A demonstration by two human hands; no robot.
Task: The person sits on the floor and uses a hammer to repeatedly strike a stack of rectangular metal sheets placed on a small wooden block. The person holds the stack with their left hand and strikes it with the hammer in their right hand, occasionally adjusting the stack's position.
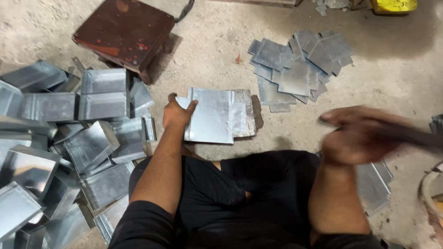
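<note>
Head view, looking down at a seated person in black clothing on a concrete floor (217, 55). Left hand (176, 113) at the left edge of a bent sheet-metal piece (214, 115), thumb on top of the sheet and the other fingers curled at its edge, pinching it; sheet lying flat at mid-floor just ahead of the knees, partly over a dark flat block (255, 110) that shows along its right side. Right hand (357, 138) raised at the right, motion-blurred, fingers closed around a dark handle-like tool (415, 136) running off toward the right edge of the view; kind of tool not discernible through the blur. Beneath the right forearm, 1 more flat metal sheet (376, 180) on the floor beside the leg. At the left edge of the floor, a large heap of folded metal trays (69, 138), shiny and tilted at many angles, several overlapping. Toward the far right of the floor, well apart from the held sheet, a loose stack of flat cut metal blanks (300, 64) with notched corners. At the far left, a rust-red square block (124, 32) with paint spots, touching the top of the tray heap. At the far right corner, part of a yellow object (394, 5); at the near right edge, the rim of a pale round container (431, 189), cut off by the frame.
</note>
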